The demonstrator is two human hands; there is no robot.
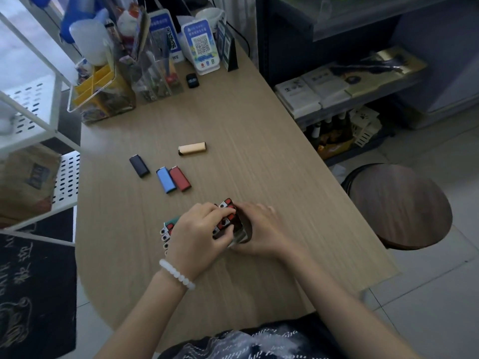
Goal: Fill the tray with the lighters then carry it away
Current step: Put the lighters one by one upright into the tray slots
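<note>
Four loose lighters lay on the desk [259, 141] beyond the hands: a tan one [192, 148] farthest out, a navy one [139, 165] to its left, and a blue one [166, 179] and a red one [180, 178] side by side, touching or nearly so. Nearer the person, the tray [242, 233] sat low on the desk between both hands, mostly hidden by them, with rows of lighters [225, 213] standing in it, metal heads up, and more heads showing at the left wrist's outer side.

From the head camera, the left hand [195, 237], wearing a white bead bracelet [176, 274], curled its fingers [223, 213] over the packed lighters and appeared to pinch or press one down into the row. The right hand [264, 230] wrapped its fingers round the tray's right side, steadying it.

Filling looked well advanced but unfinished. To seat this lighter cleanly, the right hand probably needed to hold the tray square while the left pushed straight down rather than sideways, so that neighbours would not tip. Whether free slots remained could not be told.
</note>
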